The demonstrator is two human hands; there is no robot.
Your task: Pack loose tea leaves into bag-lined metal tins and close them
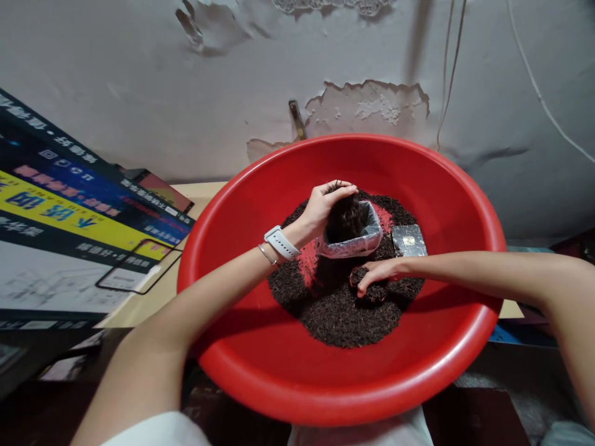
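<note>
A large red basin holds a spread of dark, loose, grainy material. Near its middle stands a small container lined with clear plastic, with dark material inside. My left hand, a white watch on its wrist, is curled round a clump of the dark material over the container's opening. Lower and to the right, my right hand has its fingers in the heap, curved round some of the material. Its fingertips are partly covered. A flat silvery square piece lies on the material beyond my right wrist.
Printed cardboard boxes stand at the left, beside a thin black wire frame. Behind the basin is a peeling wall with hanging cords and a metal piece.
</note>
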